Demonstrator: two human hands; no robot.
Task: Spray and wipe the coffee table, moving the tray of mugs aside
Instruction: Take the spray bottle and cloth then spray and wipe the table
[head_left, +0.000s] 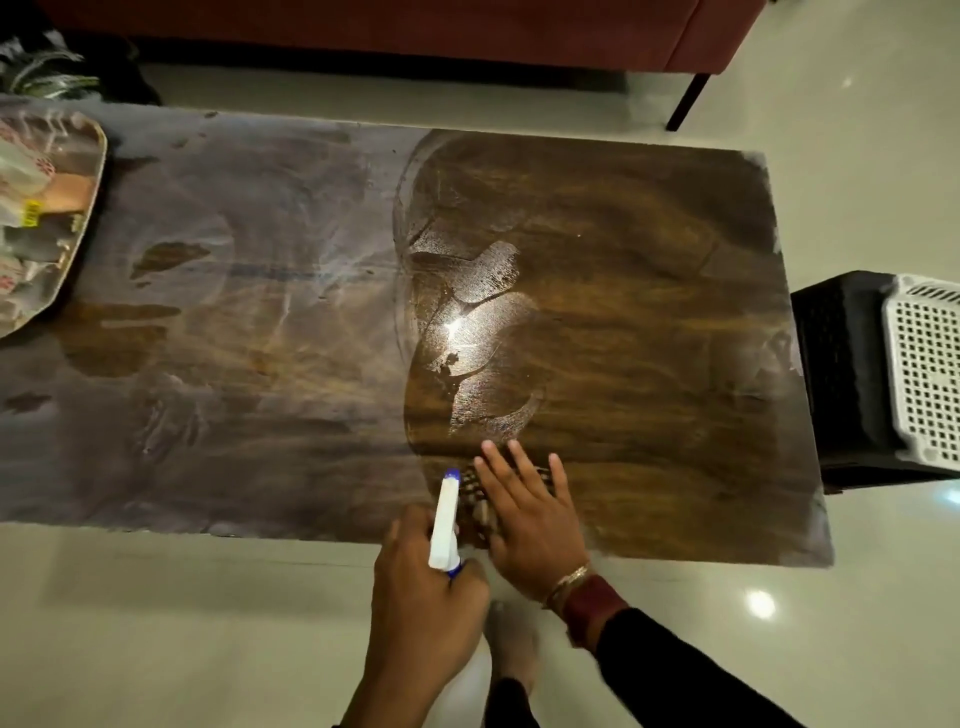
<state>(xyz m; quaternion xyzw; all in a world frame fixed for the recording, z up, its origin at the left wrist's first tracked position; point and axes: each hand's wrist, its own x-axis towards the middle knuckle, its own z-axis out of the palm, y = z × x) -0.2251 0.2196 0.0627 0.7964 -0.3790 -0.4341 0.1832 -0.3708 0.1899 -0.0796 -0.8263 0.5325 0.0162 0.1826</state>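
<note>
The wooden coffee table (649, 291) fills the view; its right half is dark and wet, its left half (249, 312) dull and dusty grey. My left hand (423, 597) grips a white spray bottle (445, 519) with a blue nozzle, held at the near table edge. My right hand (530, 512) lies flat, fingers spread, pressing a dark patterned cloth (478, 499) onto the table near the front edge; most of the cloth is hidden under the hand. The tray of mugs (78, 228) sits at the far left end of the table, cut off by the frame.
A red sofa (415, 31) stands behind the table, one dark leg (688, 101) at the right. A black stool (841, 374) with a white perforated basket (924, 364) stands just past the table's right end. Glossy light floor tiles (182, 623) surround everything. My foot (511, 644) shows below.
</note>
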